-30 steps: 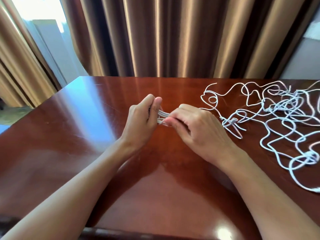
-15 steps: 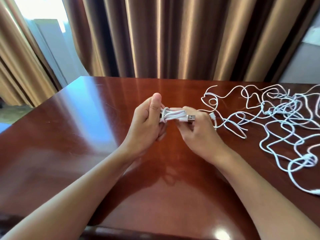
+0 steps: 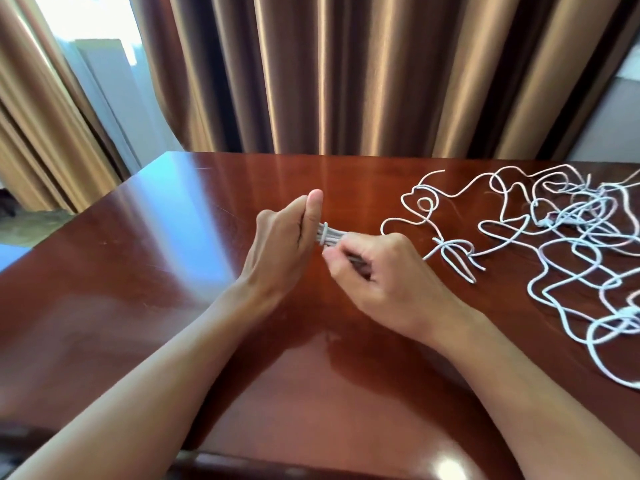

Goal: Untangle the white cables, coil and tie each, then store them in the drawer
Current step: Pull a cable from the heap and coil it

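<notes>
The USB plug shown half a second ago is now hidden inside the right hand (image 3: 381, 268), which is curled lower over the coiled cable (image 3: 329, 236); a wrap is seen round the bundle.

A glossy reddish-brown tabletop (image 3: 145, 271) reflects light; brown curtains (image 3: 346, 74) hang behind its far edge, a bright window (image 3: 100, 36) far left.

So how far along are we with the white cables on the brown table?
Nothing looks finished or stored yet, and no drawer is in view. In hand: one bunched white cable coil, held between the left hand and the right hand, with a turn of cable around it, so tying seems under way. Left: the loose tangle of white cables on the glossy brown wooden table needs untangling, coiling, tying and storing.
</notes>
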A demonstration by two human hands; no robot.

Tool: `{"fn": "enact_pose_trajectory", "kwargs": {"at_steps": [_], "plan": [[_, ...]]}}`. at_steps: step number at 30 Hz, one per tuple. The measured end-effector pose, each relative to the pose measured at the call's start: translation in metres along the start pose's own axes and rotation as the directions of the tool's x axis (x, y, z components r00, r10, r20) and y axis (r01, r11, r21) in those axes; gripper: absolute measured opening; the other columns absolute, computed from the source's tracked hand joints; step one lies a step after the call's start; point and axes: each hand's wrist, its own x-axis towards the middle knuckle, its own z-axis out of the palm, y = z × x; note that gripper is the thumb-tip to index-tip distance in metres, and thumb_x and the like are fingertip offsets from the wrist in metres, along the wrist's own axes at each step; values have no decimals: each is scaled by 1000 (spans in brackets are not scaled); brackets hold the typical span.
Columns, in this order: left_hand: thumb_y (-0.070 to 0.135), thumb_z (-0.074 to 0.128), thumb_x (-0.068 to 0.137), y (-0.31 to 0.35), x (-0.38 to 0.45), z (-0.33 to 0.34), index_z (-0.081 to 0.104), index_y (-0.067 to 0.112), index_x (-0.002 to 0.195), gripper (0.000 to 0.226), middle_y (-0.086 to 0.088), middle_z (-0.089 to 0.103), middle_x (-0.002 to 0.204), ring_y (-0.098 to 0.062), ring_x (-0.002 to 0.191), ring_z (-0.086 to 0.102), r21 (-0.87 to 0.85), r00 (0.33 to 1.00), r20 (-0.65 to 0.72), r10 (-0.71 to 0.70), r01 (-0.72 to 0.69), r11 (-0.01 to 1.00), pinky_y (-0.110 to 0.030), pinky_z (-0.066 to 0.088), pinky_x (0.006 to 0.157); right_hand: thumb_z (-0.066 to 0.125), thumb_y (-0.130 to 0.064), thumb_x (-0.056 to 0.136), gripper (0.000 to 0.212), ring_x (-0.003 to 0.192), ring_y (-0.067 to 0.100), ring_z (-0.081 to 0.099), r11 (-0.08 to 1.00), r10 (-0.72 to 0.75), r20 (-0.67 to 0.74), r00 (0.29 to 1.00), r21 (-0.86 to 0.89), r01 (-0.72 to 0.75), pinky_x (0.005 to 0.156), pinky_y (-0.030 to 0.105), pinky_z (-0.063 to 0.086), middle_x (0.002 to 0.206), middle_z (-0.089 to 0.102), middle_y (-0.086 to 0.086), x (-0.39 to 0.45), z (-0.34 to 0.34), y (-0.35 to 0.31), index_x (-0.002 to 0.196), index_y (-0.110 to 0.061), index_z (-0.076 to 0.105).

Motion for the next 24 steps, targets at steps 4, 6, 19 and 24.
{"fn": "enact_pose_trajectory", "kwargs": {"at_steps": [4, 6, 19, 24], "plan": [[37, 37, 106, -2, -2, 3, 38, 23, 61, 47, 15, 38, 47, -2, 46, 41, -94, 976, 195, 100, -82, 992, -8, 30, 52, 59, -40, 99, 30, 57, 9, 63, 1000, -15, -53, 998, 13, 15, 56, 36, 52, 65, 66, -10, 1, -15, 4, 82, -17, 69], [36, 36, 106, -5, -3, 2, 47, 18, 63, 48, 8, 48, 50, -7, 47, 43, -161, 938, 308, 157, -112, 981, -14, 32, 53, 65, -40, 96, 29, 65, 5, 68, 999, -12, -79, 997, 49, 16, 59, 29, 54, 72, 70, -13, 4, -22, 7, 84, -16, 72], [38, 31, 106, 18, -1, 4, 49, -21, 81, 67, -2, 36, 37, -15, 29, 31, -659, 910, 332, -249, 413, 629, -19, 27, 36, 46, -40, 103, 30, 73, 19, 64, 996, 9, 14, 1000, -93, -8, 66, 42, 50, 79, 66, -6, 4, -12, 20, 90, -22, 65], [34, 38, 108, 10, -4, 9, 44, -8, 68, 58, -9, 39, 42, -14, 37, 39, -517, 927, 81, -367, 354, 779, -26, 30, 37, 46, -28, 104, 16, 84, 35, 65, 991, -2, 173, 985, -129, 25, 71, 49, 51, 87, 67, 0, -1, 6, 4, 88, -27, 44]]}}
